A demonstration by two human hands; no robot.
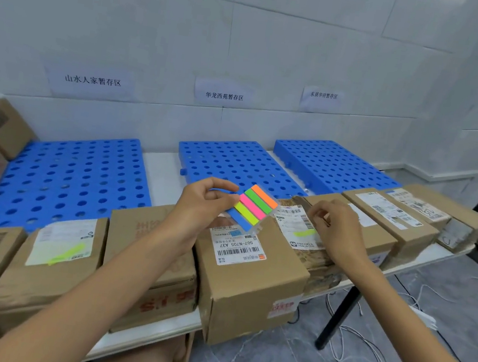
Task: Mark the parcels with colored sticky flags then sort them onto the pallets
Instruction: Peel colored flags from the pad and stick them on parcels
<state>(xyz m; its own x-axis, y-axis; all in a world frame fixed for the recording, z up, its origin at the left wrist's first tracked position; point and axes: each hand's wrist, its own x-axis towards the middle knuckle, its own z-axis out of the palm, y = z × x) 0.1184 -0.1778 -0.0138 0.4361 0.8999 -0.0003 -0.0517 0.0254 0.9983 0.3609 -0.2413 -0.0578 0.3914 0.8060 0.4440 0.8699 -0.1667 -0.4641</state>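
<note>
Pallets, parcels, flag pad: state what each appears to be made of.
The pallets look like moulded blue plastic: uniform colour, slight sheen, regular round holes. The parcels look like brown cardboard, matte, with creased edges and white paper labels. The flag pad in the left hand has thin neon strips, film or paper, on a clear glossy backing, probably plastic.
</note>
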